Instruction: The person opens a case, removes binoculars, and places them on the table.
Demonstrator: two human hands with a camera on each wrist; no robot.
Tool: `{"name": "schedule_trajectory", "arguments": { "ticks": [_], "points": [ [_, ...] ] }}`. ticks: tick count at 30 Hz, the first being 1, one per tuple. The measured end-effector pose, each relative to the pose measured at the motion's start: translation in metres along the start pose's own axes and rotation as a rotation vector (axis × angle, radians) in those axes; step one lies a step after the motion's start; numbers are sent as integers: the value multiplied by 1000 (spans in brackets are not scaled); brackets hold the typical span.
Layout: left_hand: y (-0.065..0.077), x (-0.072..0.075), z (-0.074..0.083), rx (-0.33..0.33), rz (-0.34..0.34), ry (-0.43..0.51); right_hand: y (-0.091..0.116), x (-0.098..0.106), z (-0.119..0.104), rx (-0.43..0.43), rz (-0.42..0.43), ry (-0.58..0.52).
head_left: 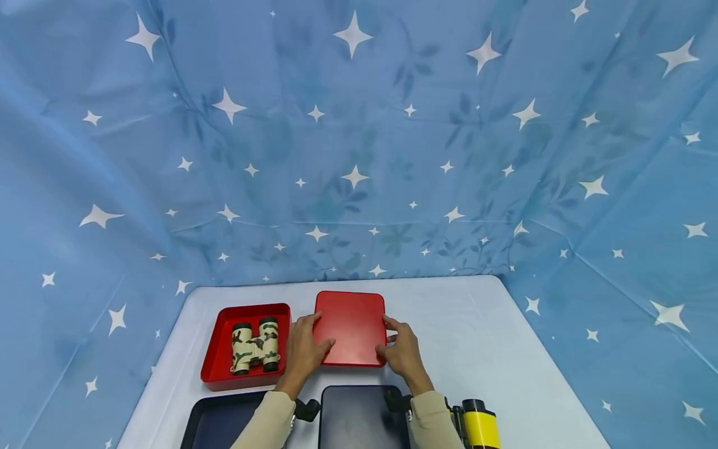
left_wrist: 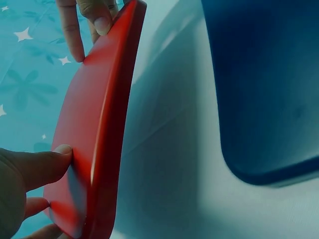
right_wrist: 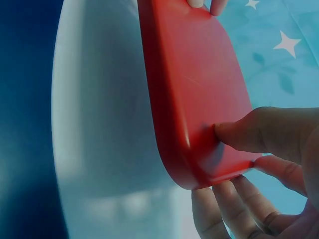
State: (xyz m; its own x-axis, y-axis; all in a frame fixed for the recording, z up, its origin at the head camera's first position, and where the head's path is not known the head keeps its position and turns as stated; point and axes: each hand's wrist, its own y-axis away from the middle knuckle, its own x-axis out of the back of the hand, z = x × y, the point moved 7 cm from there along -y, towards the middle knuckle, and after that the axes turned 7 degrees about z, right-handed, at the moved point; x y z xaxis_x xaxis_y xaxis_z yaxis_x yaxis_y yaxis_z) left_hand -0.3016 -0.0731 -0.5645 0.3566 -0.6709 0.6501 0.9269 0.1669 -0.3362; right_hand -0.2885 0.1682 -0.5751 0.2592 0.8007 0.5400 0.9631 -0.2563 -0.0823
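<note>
A red rectangular lid (head_left: 352, 327) with rounded corners is held between both hands over the table. My left hand (head_left: 305, 350) grips its left edge, thumb on the top face and fingers at the side. On the opposite edge my right hand (head_left: 405, 354) pinches it, its thumb on the face and fingers curled under the rim, as the right wrist view shows on the lid (right_wrist: 209, 74). In the left wrist view the lid (left_wrist: 94, 109) casts a shadow on the white cloth. Left of the hands, camouflage binoculars (head_left: 256, 347) lie inside a red box (head_left: 215, 368).
A dark tray (head_left: 202, 415) stands at the front left, partly behind the left sleeve. Another dark rectangular piece (head_left: 359, 415) lies front centre, between the forearms. Yellow and black binoculars (head_left: 481, 427) are at the front right, partly cut off. A blue starred curtain (head_left: 359, 143) surrounds the white table (head_left: 477, 330).
</note>
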Motion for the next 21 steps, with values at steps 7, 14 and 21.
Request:
{"name": "schedule_trajectory", "arguments": {
  "ticks": [7, 14, 21],
  "points": [
    [5, -10, 3, 11, -15, 6, 2, 5, 8, -13, 3, -1],
    [10, -18, 4, -6, -3, 1, 1, 6, 16, -11, 0, 12],
    [13, -28, -2, 13, -12, -17, 0, 1, 26, -35, -23, 0]
  ]
}}
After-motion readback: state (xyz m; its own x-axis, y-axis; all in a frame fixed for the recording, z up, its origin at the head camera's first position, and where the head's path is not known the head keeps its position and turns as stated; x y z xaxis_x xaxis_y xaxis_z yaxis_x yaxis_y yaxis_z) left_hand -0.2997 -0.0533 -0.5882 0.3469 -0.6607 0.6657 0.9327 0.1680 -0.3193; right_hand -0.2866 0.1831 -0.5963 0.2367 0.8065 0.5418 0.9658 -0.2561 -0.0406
